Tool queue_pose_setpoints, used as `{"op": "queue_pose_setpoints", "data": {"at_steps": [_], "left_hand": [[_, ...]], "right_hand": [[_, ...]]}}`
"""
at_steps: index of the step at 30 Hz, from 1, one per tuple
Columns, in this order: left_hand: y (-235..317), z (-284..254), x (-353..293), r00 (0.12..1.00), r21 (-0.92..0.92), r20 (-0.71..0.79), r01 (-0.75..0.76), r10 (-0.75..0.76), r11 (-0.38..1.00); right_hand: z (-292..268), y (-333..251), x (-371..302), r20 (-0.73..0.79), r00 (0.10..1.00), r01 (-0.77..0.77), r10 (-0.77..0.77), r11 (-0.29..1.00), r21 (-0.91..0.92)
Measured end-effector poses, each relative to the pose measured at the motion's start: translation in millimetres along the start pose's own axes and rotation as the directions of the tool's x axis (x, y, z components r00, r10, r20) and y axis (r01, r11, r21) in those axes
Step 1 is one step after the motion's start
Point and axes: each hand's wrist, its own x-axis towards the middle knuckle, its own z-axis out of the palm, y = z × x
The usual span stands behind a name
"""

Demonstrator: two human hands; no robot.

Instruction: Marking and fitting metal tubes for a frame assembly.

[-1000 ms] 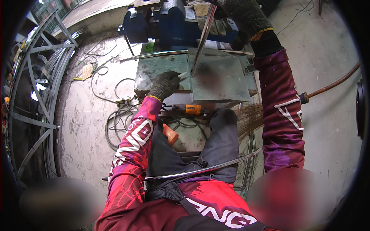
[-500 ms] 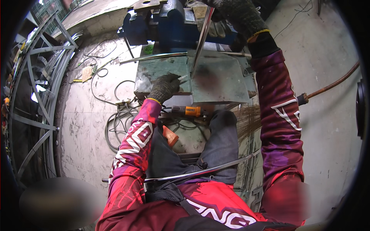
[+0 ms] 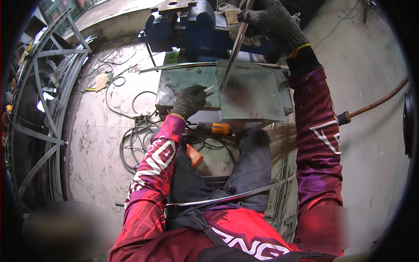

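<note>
My right hand (image 3: 273, 24), in a dark knit glove, is closed round the upper part of a shiny metal tube (image 3: 235, 50). The tube stands tilted, its lower end on the metal-topped work surface (image 3: 257, 98). My left hand (image 3: 190, 100), gloved alike, rests low over the left part of that surface. Its fingers are closed round a slim whitish stick (image 3: 209, 89), like a marker or chalk, pointing toward the tube's foot. A long metal strip (image 3: 179, 66) lies along the far edge, and another curved metal tube (image 3: 235, 195) lies across my lap.
A blue bench vise (image 3: 200, 35) stands beyond the work surface. An orange-and-black angle grinder (image 3: 213, 127) lies below its near edge, beside coiled cables (image 3: 131, 150). A broom (image 3: 279, 139) is at right, and a metal rack (image 3: 39, 109) with long bars at left.
My right hand has come slightly down and nearer, and the tube's upper part leans a little more to the right. The whole view has shifted slightly; my left hand keeps its place.
</note>
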Motion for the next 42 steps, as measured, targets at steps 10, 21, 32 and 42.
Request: {"op": "queue_pose_setpoints", "data": {"at_steps": [10,21,32,42], "left_hand": [[4,-1,-1,0.999,-0.009,-0.010,-0.030,0.030,0.999],[3,-2,-2,0.998,0.014,-0.027,-0.049,0.049,0.999],[6,0,1,1.000,0.030,0.007,-0.029,0.029,0.999],[14,-4,-4,0.999,0.075,0.005,-0.038,0.038,0.996]], "right_hand": [[4,7,-3,-0.113,0.990,0.089,-0.087,0.996,0.008],[15,3,6,-0.142,0.977,0.151,-0.158,0.987,-0.057],[23,6,14,-0.154,0.979,0.127,-0.132,0.991,-0.044],[22,10,14,-0.141,0.954,0.242,-0.266,0.955,-0.170]]}}
